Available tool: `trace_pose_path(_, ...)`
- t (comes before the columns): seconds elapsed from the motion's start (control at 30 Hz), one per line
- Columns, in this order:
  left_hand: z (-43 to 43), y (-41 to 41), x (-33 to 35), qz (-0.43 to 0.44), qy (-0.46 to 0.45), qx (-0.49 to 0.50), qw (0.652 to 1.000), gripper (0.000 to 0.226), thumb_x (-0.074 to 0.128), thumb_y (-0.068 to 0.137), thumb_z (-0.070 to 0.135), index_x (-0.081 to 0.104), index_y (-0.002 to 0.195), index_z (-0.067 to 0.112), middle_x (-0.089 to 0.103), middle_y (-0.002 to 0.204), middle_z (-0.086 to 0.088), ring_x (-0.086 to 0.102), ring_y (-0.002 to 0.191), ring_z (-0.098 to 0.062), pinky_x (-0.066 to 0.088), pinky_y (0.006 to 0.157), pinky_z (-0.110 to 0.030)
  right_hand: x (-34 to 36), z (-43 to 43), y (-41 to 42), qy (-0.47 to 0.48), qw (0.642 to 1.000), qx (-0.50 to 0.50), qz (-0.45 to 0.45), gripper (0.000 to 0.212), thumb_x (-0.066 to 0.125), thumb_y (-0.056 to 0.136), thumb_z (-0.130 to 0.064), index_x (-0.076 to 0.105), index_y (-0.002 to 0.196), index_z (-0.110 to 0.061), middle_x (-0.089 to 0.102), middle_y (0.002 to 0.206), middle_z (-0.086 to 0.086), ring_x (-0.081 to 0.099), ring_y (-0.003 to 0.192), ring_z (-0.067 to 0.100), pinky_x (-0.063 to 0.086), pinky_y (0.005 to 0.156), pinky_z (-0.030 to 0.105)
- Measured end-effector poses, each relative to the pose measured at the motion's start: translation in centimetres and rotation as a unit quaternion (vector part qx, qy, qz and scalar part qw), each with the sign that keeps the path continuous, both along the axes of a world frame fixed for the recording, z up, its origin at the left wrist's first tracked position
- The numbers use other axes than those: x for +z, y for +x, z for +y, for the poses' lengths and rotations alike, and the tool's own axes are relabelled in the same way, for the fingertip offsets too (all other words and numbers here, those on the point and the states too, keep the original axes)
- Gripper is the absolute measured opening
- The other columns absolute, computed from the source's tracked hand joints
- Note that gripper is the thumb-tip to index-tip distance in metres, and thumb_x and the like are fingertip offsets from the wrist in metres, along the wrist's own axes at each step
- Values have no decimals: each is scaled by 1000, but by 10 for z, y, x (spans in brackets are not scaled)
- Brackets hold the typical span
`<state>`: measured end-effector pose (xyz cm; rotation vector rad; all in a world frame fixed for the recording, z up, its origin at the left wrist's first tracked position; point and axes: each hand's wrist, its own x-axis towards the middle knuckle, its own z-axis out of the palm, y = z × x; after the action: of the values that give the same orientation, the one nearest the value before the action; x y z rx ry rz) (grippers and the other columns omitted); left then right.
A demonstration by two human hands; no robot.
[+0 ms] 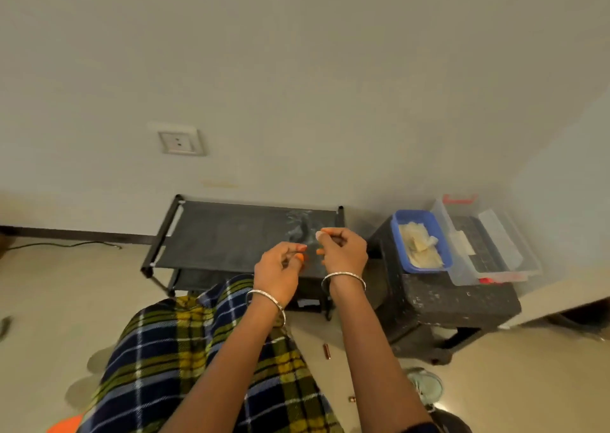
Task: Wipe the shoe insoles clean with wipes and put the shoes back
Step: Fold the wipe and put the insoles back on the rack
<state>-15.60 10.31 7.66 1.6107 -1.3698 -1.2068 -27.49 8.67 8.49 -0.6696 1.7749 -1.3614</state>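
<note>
head view, right hand [343, 251] fingers pinch blurred wipe [298, 223] trailing upward, left hand [277, 274] fingers curled, hold unclear

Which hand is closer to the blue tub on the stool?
The right hand. It is raised just left of the blue tub, over the right end of the black rack; the left hand is further left, beside it.

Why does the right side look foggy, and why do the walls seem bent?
Head view: the wide-angle lens bends the pale walls at their edges; a hazy smear veils the clear plastic box at right; left hand and right hand look slightly motion-blurred; light is dim, with soft shadow under the black speckled stool.
</note>
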Motion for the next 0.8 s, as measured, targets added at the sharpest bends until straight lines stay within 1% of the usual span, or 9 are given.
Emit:
trace_pose_path(0.13,16,54,19,42,-28,76,996,18,57,95,11,70,100,23,74,88,6,71,80,-9,58,82,-41,20,9,59,-23,996,83,-1,5,75,84,-12,73,87,-16,74,80,1,70,64,13,52,55,18)
trace_pose_path(0.2,27,84,25,62,-31,111,991,18,56,95,10,70,100,20,74,88,3,72,78,-10,59,80,-40,26,15,90,-29,992,119,1,5,75,85,-13,74,89,-15,74,80,1,70,65,14,51,54,18)
trace_pose_path(0.33,48,148,30,87,-39,172,981,18,57,95,10,70,97,21,74,85,3,72,76,-11,59,80,-40,34,29,154,-39,986,158,16,4,75,84,-13,74,85,-16,74,78,2,70,61,16,51,55,23)
trace_pose_path(0.4,58,183,31,101,-44,202,973,17,57,94,9,70,98,19,74,85,1,72,76,-13,59,79,-40,37,36,188,-45,983,176,24,3,75,84,-13,74,86,-15,74,77,3,70,62,16,51,54,21)
trace_pose_path(0.5,76,239,28,118,-42,249,960,16,59,93,10,71,95,22,75,83,0,72,77,-16,60,75,-40,40,47,239,-46,974,216,43,3,75,84,-13,75,87,-14,74,77,3,71,65,17,50,53,17)
trace_pose_path(0.57,89,276,19,134,-30,292,947,16,59,92,11,71,93,21,74,82,-2,72,77,-19,60,74,-40,39,55,272,-37,964,259,57,3,76,84,-14,75,86,-15,74,77,3,70,63,16,51,55,20)
trace_pose_path(0.67,106,325,-2,152,0,375,914,19,55,91,9,69,88,22,73,81,-4,71,74,-19,59,72,-38,33,64,316,-21,936,344,74,4,76,84,-13,75,87,-11,74,78,6,68,59,13,51,54,21)
trace_pose_path(0.73,117,350,-21,170,28,423,890,18,53,92,7,68,90,18,72,82,-5,70,71,-18,56,68,-36,26,67,341,-8,915,395,81,6,75,85,-11,74,89,-7,74,79,9,66,56,12,51,52,22)
trace_pose_path(0.8,126,370,-44,198,61,454,867,19,51,92,3,67,97,11,70,80,-6,66,67,-17,51,61,-31,16,66,363,6,896,437,81,6,75,85,-10,74,90,-7,73,80,11,65,56,12,50,51,23)
